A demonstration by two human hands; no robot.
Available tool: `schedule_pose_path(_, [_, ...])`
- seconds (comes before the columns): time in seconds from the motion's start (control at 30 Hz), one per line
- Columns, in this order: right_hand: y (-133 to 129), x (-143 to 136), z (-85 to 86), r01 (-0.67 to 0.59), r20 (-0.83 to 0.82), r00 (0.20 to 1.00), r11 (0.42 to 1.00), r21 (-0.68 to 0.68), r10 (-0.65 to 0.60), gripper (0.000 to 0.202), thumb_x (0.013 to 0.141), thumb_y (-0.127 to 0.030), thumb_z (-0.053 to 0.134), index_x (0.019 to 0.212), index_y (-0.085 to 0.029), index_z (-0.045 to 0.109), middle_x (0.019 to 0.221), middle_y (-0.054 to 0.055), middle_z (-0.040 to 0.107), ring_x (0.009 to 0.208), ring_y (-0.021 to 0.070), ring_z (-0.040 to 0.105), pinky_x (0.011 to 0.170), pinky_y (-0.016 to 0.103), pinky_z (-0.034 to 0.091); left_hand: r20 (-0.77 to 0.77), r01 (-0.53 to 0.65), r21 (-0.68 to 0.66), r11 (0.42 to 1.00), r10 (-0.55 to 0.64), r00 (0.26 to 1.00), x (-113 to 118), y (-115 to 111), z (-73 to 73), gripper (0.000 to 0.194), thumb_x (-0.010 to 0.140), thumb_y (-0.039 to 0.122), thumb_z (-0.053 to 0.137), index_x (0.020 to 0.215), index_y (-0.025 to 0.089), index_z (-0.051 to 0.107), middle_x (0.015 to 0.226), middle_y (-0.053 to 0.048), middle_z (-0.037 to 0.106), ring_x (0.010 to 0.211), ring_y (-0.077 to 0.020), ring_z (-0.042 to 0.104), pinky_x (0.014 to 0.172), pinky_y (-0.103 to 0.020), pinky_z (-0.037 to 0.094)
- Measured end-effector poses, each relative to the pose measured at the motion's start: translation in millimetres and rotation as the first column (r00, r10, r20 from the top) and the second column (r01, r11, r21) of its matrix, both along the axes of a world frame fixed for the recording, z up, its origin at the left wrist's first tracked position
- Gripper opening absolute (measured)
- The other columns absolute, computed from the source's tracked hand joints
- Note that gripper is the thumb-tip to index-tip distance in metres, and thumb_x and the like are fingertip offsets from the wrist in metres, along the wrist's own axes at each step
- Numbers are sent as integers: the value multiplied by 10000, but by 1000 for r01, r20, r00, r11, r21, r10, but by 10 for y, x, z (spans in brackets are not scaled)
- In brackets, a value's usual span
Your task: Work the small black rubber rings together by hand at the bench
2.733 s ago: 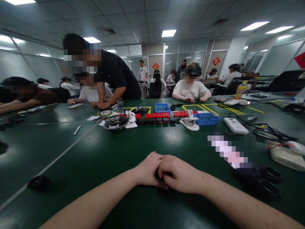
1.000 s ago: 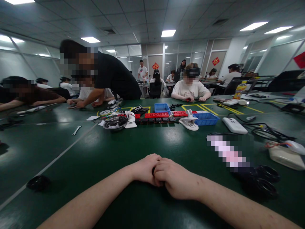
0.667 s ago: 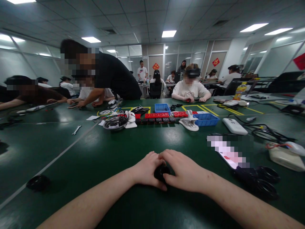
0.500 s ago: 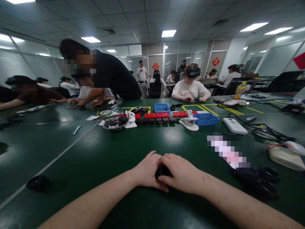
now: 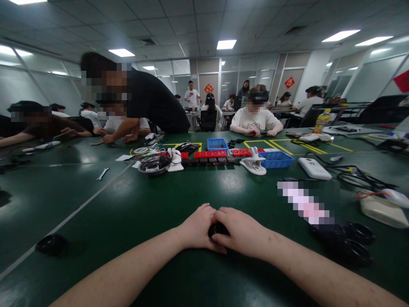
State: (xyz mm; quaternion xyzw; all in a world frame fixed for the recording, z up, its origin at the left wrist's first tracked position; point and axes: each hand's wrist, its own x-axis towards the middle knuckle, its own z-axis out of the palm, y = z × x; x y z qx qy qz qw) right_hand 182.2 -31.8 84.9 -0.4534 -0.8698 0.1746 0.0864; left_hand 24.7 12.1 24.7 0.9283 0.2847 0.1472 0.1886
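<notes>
Both hands meet near the middle of the green table [image 5: 153,273], around a shiny black rounded object [image 5: 217,229]. My left hand [image 5: 198,228] is closed round its left side. My right hand [image 5: 241,230] curls over it from the right, thumb across the front. Most of the object is covered by my fingers, so its exact kind cannot be made out. A similar black round piece [image 5: 51,244] lies apart on the left, and several black ring-shaped parts [image 5: 358,241] lie on the right.
A phone with a blurred screen [image 5: 303,202] lies right of my hands. Farther back are a metal bowl of cables [image 5: 154,165], a white clip stand [image 5: 254,163], red socket strips [image 5: 211,154], a blue bin [image 5: 277,160] and a wrench [image 5: 102,174]. Other people work around the table.
My hands stay clasped round the black object with barely any shift. Across the table at the left, a co-worker's hands have moved slightly.
</notes>
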Motion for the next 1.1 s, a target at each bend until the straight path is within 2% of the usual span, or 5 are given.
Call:
schedule_pose_path(0.2, [5, 6, 9, -42, -8, 999, 999, 9, 42, 218, 691, -247, 578, 884, -145, 587, 865, 69, 583, 787, 174, 533, 692, 280, 414, 13, 23, -46, 999, -22, 1000, -3, 22, -1, 495, 519, 438, 738, 900, 178, 556, 963, -38, 578, 925, -235, 521, 964, -430, 305])
schedule_pose_path(0.37, [-23, 24, 34, -273, -49, 960, 960, 58, 276, 185, 634, -144, 551, 813, -152, 595, 868, 51, 598, 817, 166, 521, 747, 284, 396, -19, 49, -137, 989, -52, 998, -35, 72, -31, 599, 476, 333, 758, 1006, 169, 532, 1035, -49, 544, 999, -260, 487, 940, -402, 344])
schedule_pose_path(0.77, [19, -68, -375, -369, -176, 880, 869, 331, 441, 107, 591, -147, 416, 600, -186, 514, 635, 9, 548, 709, 145, 503, 877, 326, 324, -67, 39, -154, 987, -50, 997, -29, 48, 53, 739, 468, 328, 761, 1127, 155, 474, 1086, -66, 520, 1006, -265, 494, 952, -404, 349])
schedule_pose_path(0.97, [29, 38, -134, -207, -226, 929, 919, 335, 292, 92, 687, -174, 467, 737, -174, 544, 752, 26, 572, 786, 164, 490, 830, 340, 330, 22, 103, -32, 994, -102, 995, -12, 11, 59, 797, 459, 427, 776, 1165, 227, 466, 1196, -52, 479, 1086, -292, 432, 975, -432, 308])
schedule_pose_path(1.1, [46, 66, -39, -86, -119, 986, 967, 241, 118, 278, 722, -409, 564, 846, -161, 542, 809, 39, 564, 780, 179, 491, 749, 336, 353, -55, 65, 3, 998, -64, 996, -7, -25, 118, 832, 509, 543, 719, 1216, 239, 403, 1178, -68, 498, 1058, -295, 451, 993, -515, 236])
